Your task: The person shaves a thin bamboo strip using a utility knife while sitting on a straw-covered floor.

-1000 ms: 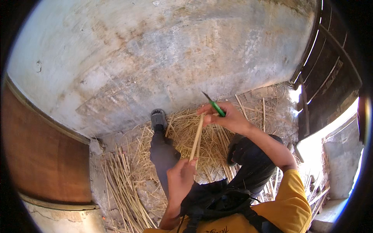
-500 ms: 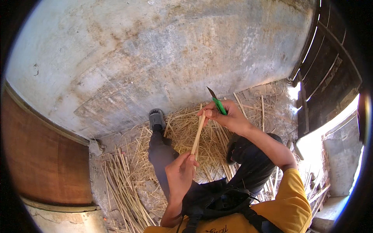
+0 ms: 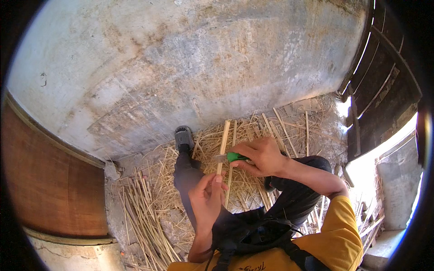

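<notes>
My left hand grips the lower end of a thin, pale bamboo strip that points up toward the wall. My right hand holds a knife with a green handle, its blade laid across the strip about midway along it. Both hands work above my lap. My left leg in grey trousers stretches forward, ending in a dark shoe against the wall's foot.
A grey, stained concrete wall fills the upper view. Straw-like shavings and several split bamboo strips litter the floor. A brown wooden panel stands at left, a dark slatted door at right.
My right hand has come down with the knife from the strip's upper tip to its middle; the blade now lies across the strip. My left hand keeps its grip.
</notes>
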A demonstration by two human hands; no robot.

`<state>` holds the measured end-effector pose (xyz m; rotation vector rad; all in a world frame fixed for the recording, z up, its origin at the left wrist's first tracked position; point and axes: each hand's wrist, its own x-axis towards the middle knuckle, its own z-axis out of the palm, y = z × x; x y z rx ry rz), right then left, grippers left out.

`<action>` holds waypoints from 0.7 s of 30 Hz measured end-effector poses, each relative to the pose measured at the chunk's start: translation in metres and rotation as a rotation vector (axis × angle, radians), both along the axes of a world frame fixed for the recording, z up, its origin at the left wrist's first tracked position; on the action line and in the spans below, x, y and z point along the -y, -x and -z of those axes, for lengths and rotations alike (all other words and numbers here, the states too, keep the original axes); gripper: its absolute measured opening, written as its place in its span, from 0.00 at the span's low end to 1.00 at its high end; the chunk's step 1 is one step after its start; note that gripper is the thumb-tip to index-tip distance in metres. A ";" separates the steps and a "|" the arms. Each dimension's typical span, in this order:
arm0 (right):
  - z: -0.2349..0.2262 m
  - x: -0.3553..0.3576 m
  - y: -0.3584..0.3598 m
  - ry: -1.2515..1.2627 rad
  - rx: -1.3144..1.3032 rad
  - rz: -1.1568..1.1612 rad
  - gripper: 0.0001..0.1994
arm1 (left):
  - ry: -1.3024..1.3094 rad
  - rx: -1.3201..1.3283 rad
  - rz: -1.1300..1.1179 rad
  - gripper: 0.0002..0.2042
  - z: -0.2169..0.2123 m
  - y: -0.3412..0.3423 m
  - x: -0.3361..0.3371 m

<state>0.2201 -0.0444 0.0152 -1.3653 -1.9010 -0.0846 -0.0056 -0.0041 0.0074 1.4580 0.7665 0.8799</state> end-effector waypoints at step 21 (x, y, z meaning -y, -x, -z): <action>-0.007 0.006 0.006 -0.006 0.062 0.047 0.15 | -0.039 -0.016 -0.107 0.09 0.003 -0.002 0.002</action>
